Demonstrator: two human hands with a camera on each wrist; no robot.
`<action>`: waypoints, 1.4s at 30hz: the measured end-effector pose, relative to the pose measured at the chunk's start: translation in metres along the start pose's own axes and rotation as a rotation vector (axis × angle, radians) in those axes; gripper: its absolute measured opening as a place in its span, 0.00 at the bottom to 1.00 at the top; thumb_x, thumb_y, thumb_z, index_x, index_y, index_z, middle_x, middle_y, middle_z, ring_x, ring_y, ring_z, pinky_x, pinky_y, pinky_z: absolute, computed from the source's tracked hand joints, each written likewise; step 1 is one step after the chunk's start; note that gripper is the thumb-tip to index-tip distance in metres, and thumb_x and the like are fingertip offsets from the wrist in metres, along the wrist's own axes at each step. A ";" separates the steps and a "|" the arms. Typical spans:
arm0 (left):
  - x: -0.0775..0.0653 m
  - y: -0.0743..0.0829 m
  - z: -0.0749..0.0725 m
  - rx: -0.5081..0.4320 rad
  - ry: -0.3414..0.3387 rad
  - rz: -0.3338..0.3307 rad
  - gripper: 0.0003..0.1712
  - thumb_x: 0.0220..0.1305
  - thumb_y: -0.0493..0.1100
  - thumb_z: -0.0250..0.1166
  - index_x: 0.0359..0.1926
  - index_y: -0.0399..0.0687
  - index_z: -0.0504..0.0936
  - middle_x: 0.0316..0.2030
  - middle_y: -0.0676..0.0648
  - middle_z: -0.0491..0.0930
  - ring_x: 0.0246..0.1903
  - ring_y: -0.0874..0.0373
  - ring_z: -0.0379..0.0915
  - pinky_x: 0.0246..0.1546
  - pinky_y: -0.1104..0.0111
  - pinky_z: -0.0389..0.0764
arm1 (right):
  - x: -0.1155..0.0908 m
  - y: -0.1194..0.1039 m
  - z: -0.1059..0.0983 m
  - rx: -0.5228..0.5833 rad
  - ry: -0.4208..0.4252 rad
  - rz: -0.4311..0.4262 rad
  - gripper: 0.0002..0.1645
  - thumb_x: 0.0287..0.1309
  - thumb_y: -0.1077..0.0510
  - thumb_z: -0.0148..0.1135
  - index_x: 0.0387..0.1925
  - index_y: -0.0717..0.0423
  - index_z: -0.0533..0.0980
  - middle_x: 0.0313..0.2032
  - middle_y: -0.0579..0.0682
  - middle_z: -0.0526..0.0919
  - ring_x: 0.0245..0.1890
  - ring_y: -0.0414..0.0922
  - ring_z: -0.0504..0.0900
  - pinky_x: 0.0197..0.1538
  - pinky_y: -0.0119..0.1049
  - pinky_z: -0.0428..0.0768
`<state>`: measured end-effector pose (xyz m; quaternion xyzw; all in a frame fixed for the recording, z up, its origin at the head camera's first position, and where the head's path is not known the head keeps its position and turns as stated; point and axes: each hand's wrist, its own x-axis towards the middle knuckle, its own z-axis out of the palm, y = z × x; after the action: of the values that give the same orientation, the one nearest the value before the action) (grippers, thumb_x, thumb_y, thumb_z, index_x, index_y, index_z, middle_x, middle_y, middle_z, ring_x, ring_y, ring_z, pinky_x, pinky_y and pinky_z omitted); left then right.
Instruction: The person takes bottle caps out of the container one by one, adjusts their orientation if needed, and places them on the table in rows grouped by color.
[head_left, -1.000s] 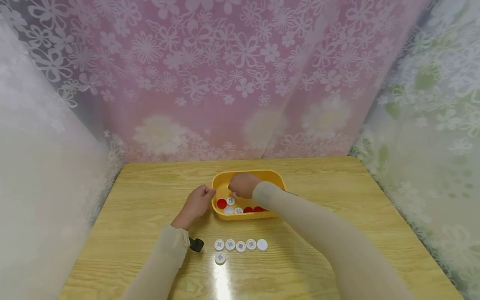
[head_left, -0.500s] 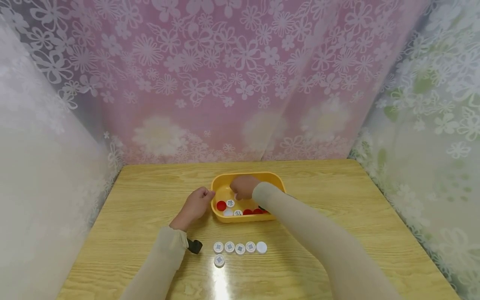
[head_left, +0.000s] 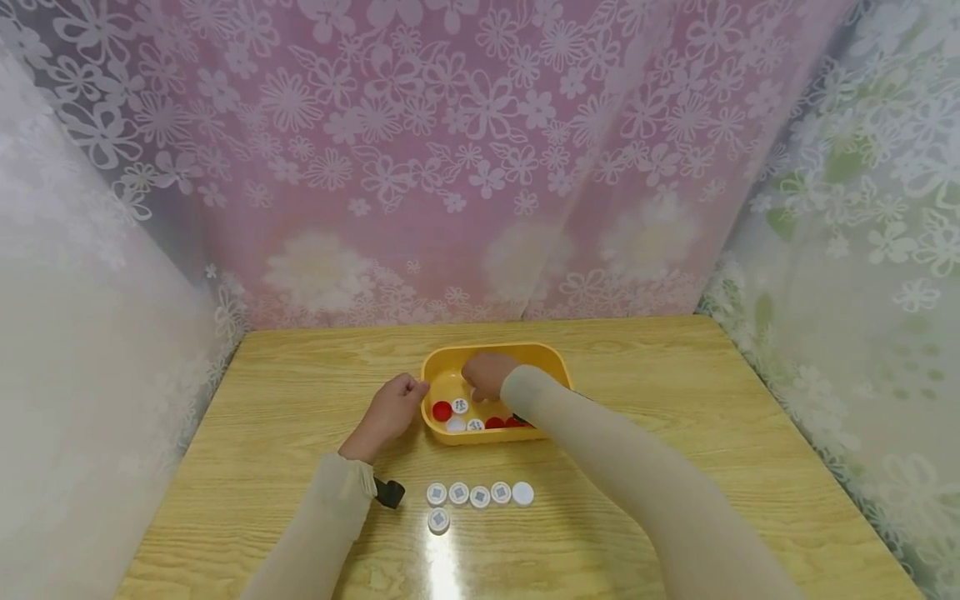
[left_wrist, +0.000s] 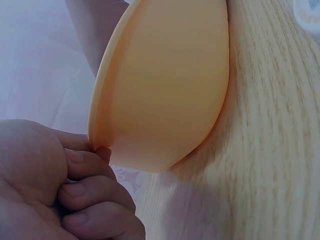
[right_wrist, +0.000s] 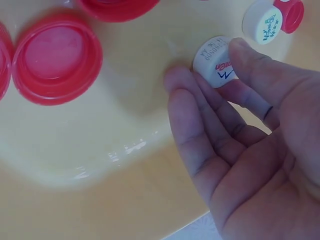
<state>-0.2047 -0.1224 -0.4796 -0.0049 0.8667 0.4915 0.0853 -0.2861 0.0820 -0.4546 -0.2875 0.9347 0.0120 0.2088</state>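
My left hand [head_left: 386,412] pinches the left end of a yellow plastic tub [head_left: 480,437]; in the left wrist view its thumb and index finger meet at the tub's rim [left_wrist: 100,95], other fingers curled below. Down inside the tub, my right hand [head_left: 487,377] pinches a white bottle cap [right_wrist: 212,62] with printed lettering, between thumb and fingers. In the right wrist view, larger red bottle caps [right_wrist: 57,57] lie hollow side up at the left. Another white cap [right_wrist: 262,22] with green print lies beyond the fingertips, beside a small red cap [right_wrist: 292,15].
In front of the tub, several white caps [head_left: 480,497] lie in a row on the wooden table [head_left: 315,358], with a single white cap [head_left: 438,522] below the row's left end. Floral curtains [head_left: 480,167] hang behind and at both sides.
My right hand stays in the tub and has turned slightly, its fingertips shifting a little to the right. My left hand keeps its hold on the rim, and the caps on the table lie unchanged.
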 end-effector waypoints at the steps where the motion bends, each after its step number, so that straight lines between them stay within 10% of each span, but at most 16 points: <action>1: 0.000 0.000 0.000 0.001 -0.001 0.002 0.18 0.80 0.51 0.56 0.34 0.43 0.72 0.30 0.47 0.70 0.29 0.54 0.65 0.31 0.66 0.66 | -0.001 0.000 0.000 -0.002 -0.002 0.003 0.09 0.65 0.57 0.70 0.32 0.49 0.76 0.30 0.43 0.78 0.29 0.42 0.76 0.37 0.34 0.76; 34: -0.004 0.009 -0.001 0.039 -0.010 -0.003 0.18 0.81 0.50 0.54 0.35 0.43 0.72 0.29 0.46 0.70 0.27 0.53 0.66 0.28 0.65 0.67 | -0.014 0.002 -0.005 -0.123 0.005 0.041 0.08 0.62 0.55 0.72 0.36 0.49 0.78 0.30 0.44 0.78 0.31 0.43 0.73 0.39 0.37 0.76; 42: -0.005 0.009 -0.001 0.046 -0.016 -0.007 0.17 0.81 0.50 0.55 0.35 0.43 0.73 0.29 0.46 0.70 0.27 0.54 0.65 0.27 0.66 0.66 | -0.056 -0.007 -0.031 0.055 0.388 -0.071 0.12 0.60 0.53 0.66 0.43 0.48 0.75 0.33 0.43 0.78 0.29 0.42 0.74 0.35 0.35 0.75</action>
<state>-0.2010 -0.1193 -0.4710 -0.0022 0.8771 0.4710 0.0939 -0.2525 0.1015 -0.4036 -0.3113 0.9466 -0.0768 0.0326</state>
